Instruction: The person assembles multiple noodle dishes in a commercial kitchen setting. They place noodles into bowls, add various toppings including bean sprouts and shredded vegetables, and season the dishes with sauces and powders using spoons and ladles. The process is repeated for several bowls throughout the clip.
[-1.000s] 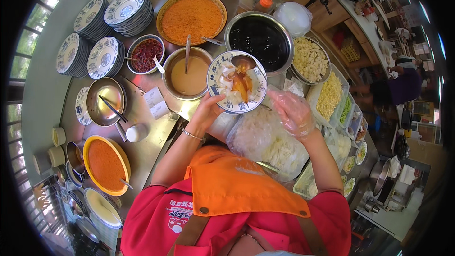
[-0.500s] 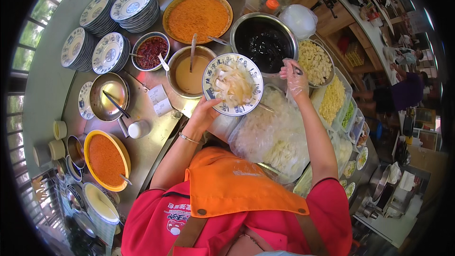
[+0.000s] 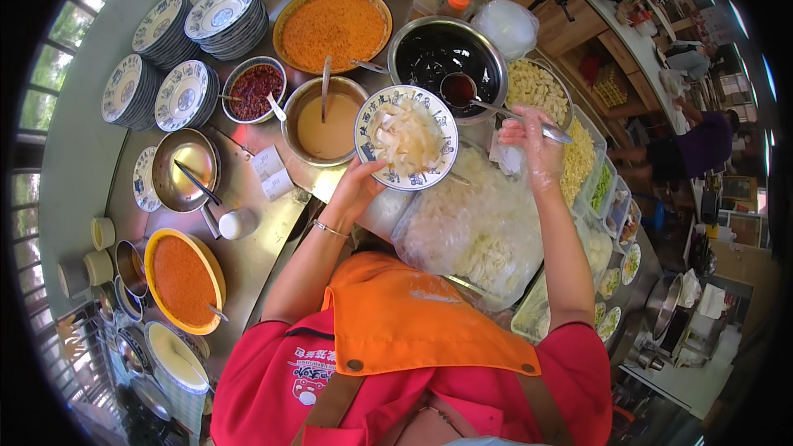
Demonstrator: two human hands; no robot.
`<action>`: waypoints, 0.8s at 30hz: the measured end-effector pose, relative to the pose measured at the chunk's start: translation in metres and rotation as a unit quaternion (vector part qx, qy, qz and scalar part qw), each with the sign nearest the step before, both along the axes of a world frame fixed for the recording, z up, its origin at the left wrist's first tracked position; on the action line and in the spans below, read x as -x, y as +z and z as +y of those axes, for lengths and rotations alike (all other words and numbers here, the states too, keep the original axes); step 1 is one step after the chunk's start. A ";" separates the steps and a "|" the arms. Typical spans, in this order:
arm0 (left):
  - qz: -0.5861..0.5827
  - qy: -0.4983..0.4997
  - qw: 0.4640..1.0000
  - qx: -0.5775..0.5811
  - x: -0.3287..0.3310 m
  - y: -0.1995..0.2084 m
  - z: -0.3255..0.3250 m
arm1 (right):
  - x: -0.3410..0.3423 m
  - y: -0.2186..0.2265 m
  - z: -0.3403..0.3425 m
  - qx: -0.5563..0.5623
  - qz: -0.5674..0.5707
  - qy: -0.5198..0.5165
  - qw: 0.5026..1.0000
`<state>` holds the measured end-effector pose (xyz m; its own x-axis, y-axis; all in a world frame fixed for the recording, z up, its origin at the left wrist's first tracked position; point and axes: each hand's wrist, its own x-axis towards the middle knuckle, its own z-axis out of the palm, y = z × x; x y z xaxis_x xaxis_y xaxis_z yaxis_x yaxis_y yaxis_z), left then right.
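Observation:
A round plate (image 3: 447, 149) with blue patterns on its rim rests in my left hand (image 3: 357, 187), whose fingers close on its lower left edge. Pale wide noodles (image 3: 405, 134) are heaped in its middle. In a clear plastic glove, my right hand (image 3: 535, 142) is closed around the handle of a metal ladle (image 3: 500, 109). The ladle's bowl, with dark liquid in it, is over the steel pot's dark sauce (image 3: 425, 51), just beyond the plate. Below the plate and between my forearms lies a large plastic-lined tray of noodles (image 3: 475, 231).
Pans of orange sauce (image 3: 334, 29), a pot of tan sauce (image 3: 324, 130) and a bowl of chili (image 3: 256, 87) stand left of the dark pot. Stacked plates (image 3: 221, 10) crowd the far left. Tubs of shredded yellow food (image 3: 578, 163) line the right. A person (image 3: 702, 149) stands farther off.
My right hand, seen without the ladle handle half a second ago, now grips it, with the ladle's bowl showing at the dark sauce. The plate stays in my left hand.

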<state>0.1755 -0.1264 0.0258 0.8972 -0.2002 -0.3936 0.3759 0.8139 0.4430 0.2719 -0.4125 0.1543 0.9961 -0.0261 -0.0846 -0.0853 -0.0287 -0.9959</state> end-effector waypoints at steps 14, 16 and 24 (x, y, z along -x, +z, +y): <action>-0.019 0.005 1.000 0.017 0.025 -0.002 0.001 | 0.044 0.010 0.029 0.539 -0.318 0.202 0.753; -0.017 0.021 0.999 0.020 0.038 -0.003 0.007 | 0.020 -0.020 0.022 0.510 -0.290 0.175 0.791; 0.015 0.092 0.995 0.026 0.111 -0.002 0.032 | -0.015 -0.111 -0.002 0.409 -0.220 0.037 0.885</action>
<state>0.0646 -0.0943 0.0236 0.9084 -0.0545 -0.4144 0.2310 0.8918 0.3891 0.2871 -0.4144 0.0433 0.9297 0.1669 0.3285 0.3373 -0.7442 -0.5766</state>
